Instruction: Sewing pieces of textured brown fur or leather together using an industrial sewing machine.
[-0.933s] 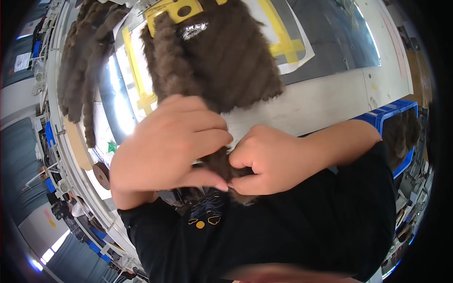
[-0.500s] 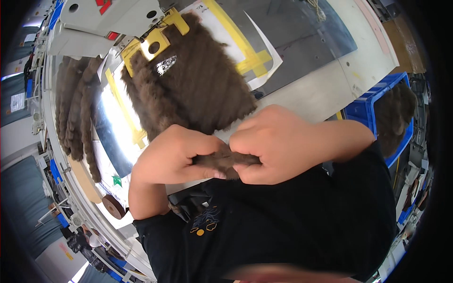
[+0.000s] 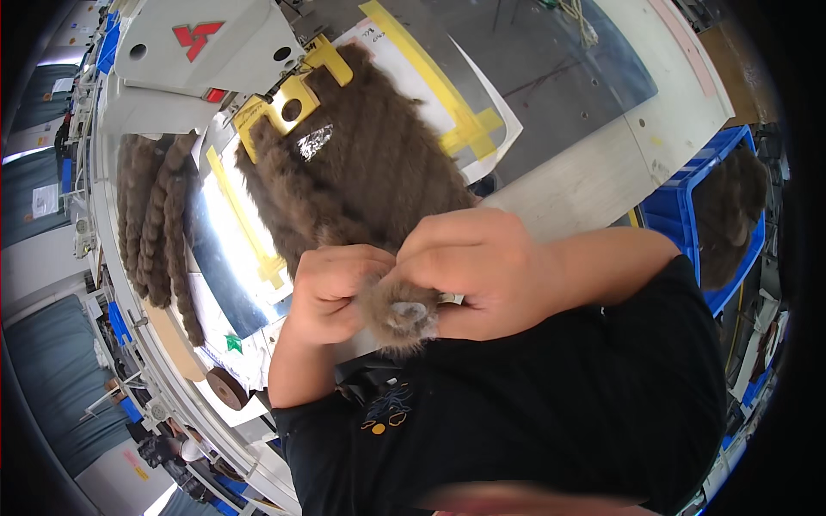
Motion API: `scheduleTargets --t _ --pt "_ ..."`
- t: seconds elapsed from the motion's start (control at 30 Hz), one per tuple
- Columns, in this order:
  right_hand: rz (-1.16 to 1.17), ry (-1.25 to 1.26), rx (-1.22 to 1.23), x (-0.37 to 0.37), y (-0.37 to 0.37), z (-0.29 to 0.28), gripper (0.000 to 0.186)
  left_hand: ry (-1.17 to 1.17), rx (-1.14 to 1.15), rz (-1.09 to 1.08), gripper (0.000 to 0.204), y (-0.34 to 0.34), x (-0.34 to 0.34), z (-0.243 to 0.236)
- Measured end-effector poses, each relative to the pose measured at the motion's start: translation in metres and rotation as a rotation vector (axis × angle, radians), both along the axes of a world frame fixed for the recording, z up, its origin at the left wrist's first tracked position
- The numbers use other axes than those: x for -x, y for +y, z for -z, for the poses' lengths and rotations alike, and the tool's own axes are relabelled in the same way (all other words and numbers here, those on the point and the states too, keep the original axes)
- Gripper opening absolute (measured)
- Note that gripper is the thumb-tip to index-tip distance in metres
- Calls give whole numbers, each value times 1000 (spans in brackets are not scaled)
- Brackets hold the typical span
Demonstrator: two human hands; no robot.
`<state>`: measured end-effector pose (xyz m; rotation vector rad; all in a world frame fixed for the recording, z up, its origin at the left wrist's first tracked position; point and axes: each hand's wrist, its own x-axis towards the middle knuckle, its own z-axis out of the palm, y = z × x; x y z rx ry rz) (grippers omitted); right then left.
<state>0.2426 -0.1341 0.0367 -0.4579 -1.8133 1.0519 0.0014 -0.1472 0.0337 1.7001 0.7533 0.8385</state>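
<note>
Both hands meet close to my body, pinching a brown furry piece [image 3: 389, 311] between them. My left hand [image 3: 337, 291] grips its left side with curled fingers. My right hand [image 3: 482, 271] holds the other side, thumb below and fingers folded over. A small pale patch shows at the end of the piece. Just beyond my hands lies a large brown fur panel [image 3: 387, 146], its far end under the yellow plate [image 3: 291, 109] of a white sewing machine [image 3: 172, 52]. A shiny silvery patch [image 3: 316, 143] lies on the panel. Whether the held piece joins the panel is hidden.
Several brown fur strips [image 3: 155, 219] hang together on the left of the table. A brown tape roll [image 3: 226, 389] lies near the left edge. At the right stands a blue crate [image 3: 675, 202] holding brown fur [image 3: 730, 215]. Yellow tape [image 3: 471, 131] borders white sheets on the tabletop.
My hands have drawn closer together, and the fur piece is turned so its pale-patched end shows below them. The whole view has shifted slightly.
</note>
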Motion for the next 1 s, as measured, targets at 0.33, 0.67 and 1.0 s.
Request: scheduleTargets --t 0.33,0.67,1.0 --pt "85 35 -94 -5 10 -6 29 158 -460 -99 22 11 -17 -3" --pt "276 -79 334 -37 75 -25 18 876 -260 -144 69 31 -17 -39" --pt "-92 -506 500 -5 188 4 15 840 -225 -12 60 92 3 -42"
